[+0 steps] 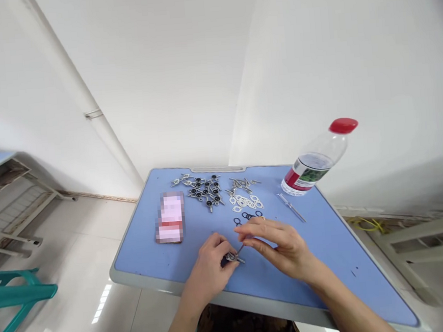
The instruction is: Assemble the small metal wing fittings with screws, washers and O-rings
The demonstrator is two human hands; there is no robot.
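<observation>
My left hand (214, 264) is closed around a small metal fitting (232, 256), low over the near middle of the blue table (144, 259). My right hand (277, 241) pinches a thin metal rod (241, 249), whose lower end meets the fitting; whether it is part of it I cannot tell. Just beyond my right fingers lie several black rubber rings (247, 215). Behind them are flat pale oval gaskets (247, 202) with holes and a loose group of small metal pieces with stems (241, 184). Metal fittings with black round centres (205, 191) form a cluster farther left.
A phone (171, 218) lies on the left of the table. At the back right stands a water bottle (309, 169) with a red cap, beside a slim rod-like tool (292, 207). White walls rise behind; a green stool (19, 293) is at lower left.
</observation>
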